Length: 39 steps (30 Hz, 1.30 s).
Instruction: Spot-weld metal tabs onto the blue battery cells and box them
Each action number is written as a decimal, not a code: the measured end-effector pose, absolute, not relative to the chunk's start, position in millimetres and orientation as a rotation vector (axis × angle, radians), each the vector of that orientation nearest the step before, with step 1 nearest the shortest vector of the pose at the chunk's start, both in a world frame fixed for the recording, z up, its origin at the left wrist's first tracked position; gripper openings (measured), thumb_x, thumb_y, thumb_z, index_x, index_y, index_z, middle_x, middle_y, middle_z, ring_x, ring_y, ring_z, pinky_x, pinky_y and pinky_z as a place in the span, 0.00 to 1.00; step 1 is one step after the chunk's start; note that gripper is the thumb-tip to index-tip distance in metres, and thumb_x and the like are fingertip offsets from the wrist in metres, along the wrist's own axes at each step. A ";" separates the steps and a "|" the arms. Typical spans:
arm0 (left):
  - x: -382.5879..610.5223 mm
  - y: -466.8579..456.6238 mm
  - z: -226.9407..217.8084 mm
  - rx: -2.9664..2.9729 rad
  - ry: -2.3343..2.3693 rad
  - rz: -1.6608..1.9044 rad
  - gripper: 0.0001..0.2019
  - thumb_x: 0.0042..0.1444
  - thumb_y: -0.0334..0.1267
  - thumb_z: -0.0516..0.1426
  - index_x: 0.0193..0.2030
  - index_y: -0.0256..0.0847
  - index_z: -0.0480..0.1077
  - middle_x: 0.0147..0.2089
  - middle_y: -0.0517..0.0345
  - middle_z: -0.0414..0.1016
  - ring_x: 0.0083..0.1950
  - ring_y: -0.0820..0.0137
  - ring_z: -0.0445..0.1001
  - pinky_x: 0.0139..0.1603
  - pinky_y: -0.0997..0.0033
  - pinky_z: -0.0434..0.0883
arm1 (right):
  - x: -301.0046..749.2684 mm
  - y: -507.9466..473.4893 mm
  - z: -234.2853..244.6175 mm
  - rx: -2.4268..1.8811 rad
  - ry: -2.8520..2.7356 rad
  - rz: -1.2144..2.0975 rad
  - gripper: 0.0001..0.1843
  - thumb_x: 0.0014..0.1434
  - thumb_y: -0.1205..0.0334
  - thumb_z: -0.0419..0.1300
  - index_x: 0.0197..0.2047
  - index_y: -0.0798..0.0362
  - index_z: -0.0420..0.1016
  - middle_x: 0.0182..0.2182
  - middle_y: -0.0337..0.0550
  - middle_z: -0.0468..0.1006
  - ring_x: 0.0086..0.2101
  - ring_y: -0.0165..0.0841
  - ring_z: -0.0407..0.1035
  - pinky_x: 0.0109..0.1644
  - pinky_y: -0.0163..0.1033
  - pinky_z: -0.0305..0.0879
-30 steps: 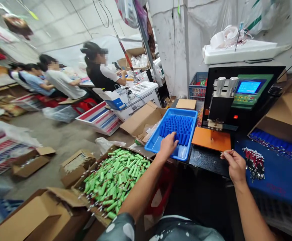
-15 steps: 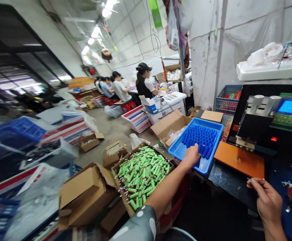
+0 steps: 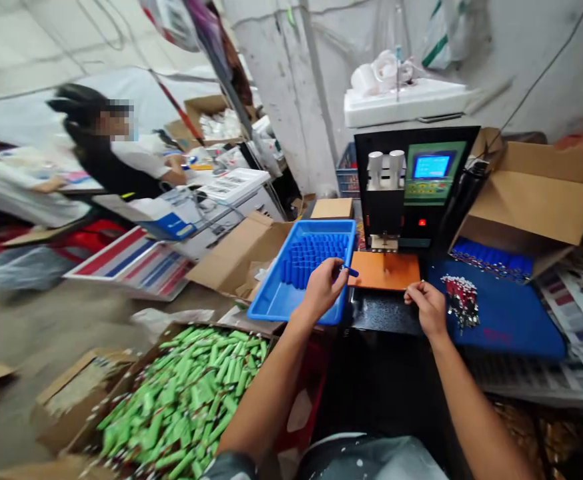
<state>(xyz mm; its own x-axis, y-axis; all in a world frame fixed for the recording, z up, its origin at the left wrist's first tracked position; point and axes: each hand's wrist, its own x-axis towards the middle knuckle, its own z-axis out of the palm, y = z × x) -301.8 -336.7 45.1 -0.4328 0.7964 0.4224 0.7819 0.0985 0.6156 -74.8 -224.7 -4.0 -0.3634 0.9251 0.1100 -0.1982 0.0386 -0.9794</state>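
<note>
My left hand (image 3: 323,288) is closed on a blue cylindrical cell (image 3: 350,271), lifted over the right rim of a blue tray (image 3: 271,308) that holds several more blue cells (image 3: 309,258). My right hand (image 3: 426,308) pinches something small and thin I cannot make out, at the near edge of the black bench (image 3: 384,312). Between the hands lies an orange plate (image 3: 385,270) under the head of a black spot-welding machine (image 3: 411,183) with a lit blue screen (image 3: 431,166).
A pile of small wired parts (image 3: 459,300) lies on a blue mat (image 3: 506,317). An open carton (image 3: 536,193) holds blue cells at right. A carton of green cells (image 3: 186,393) sits low left. People sit working at the back left.
My left hand has come out of the blue tray holding one blue cell and moved right toward the orange plate. The view swung back right to the machine.
</note>
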 end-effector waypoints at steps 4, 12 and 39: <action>-274.6 -292.3 44.9 1.765 2.149 1.192 0.06 0.59 0.37 0.56 0.42 0.39 0.69 0.29 0.61 0.70 0.29 0.72 0.68 0.33 0.73 0.65 | -80.3 -215.9 3.4 -0.859 -1.313 1.479 0.14 0.49 0.50 0.66 0.27 0.53 0.72 0.22 0.39 0.72 0.24 0.32 0.67 0.29 0.37 0.67; -264.2 -258.5 28.2 1.633 2.038 1.237 0.08 0.54 0.36 0.57 0.40 0.38 0.72 0.26 0.62 0.68 0.28 0.72 0.66 0.32 0.73 0.63 | -102.2 -197.2 8.5 -0.903 -1.299 1.509 0.17 0.46 0.47 0.66 0.26 0.53 0.71 0.23 0.40 0.73 0.26 0.33 0.69 0.32 0.38 0.68; -241.9 -249.8 -14.7 1.277 1.513 1.683 0.15 0.58 0.39 0.58 0.51 0.38 0.71 0.47 0.50 0.78 0.47 0.65 0.77 0.52 0.65 0.72 | -143.3 -178.3 14.3 -0.851 -1.223 1.589 0.13 0.44 0.51 0.64 0.25 0.53 0.73 0.23 0.40 0.75 0.28 0.34 0.69 0.33 0.37 0.67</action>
<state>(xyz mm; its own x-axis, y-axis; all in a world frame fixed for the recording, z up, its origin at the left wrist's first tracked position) -241.9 -249.8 -14.7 -0.4080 0.8659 0.2894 0.1963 -0.2264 0.9540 -143.3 -178.3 14.3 -0.3308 0.9436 0.0138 -0.2547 -0.0752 -0.9641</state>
